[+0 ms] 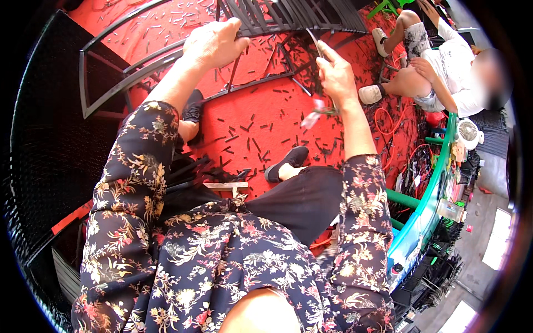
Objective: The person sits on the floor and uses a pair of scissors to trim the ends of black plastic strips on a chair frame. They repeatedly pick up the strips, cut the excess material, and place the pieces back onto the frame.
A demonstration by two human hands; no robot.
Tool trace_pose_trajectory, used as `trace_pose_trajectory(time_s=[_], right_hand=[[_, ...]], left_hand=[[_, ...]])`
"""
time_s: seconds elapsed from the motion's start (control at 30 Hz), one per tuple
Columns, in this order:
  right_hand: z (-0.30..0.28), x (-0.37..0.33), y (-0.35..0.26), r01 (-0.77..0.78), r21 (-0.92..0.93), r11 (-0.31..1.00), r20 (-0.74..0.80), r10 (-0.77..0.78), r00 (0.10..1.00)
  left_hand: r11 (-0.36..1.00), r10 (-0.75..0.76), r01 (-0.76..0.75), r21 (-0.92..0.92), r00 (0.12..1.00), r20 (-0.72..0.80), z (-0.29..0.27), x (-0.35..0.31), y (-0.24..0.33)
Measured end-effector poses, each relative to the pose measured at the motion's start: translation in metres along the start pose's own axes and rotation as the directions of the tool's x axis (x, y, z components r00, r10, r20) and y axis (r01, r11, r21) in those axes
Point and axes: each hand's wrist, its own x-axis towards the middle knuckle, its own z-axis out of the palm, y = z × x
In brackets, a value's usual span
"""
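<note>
In front of me is a black chair-like frame with dark flat strips woven across its far part. My left hand is closed at the near edge of the strips; what its curled fingers hold is hidden. To the right, my right hand grips a thin tool with a narrow pale metal blade, its tip up by the strips' edge. Below that hand hangs a blurred whitish-pink piece, too smeared to name.
Short black offcuts litter the red floor covering. A dark mesh panel stands at left. At right another person sits low, near a white fan and a green-blue curved rail. A red cable lies between us.
</note>
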Motion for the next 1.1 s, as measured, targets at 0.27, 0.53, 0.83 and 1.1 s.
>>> trace_pose_trajectory(time_s=[0.27,0.53,0.83,1.1], right_hand=[[-0.022,-0.098,0.016,-0.183,0.313,0.932,0.167,0.136,0.976],[-0.038,-0.146,0.033,0.050,-0.048,0.998,0.057,-0.047,0.997],[-0.026,-0.130,-0.004,0.284,-0.338,0.897,0.069,-0.277,0.958],[-0.001,-0.135,0.001,0.245,-0.189,0.951,-0.048,-0.258,0.965]], left_hand=[[0.974,0.228,-0.225,-0.034,0.965,0.128,0.024,-0.026,-0.005],[0.913,0.402,-0.386,-0.133,0.906,0.130,0.034,-0.049,-0.014],[0.918,0.394,-0.374,-0.135,0.900,0.188,0.016,-0.066,-0.021],[0.941,0.335,-0.316,-0.118,0.917,0.217,0.006,-0.056,-0.024]])
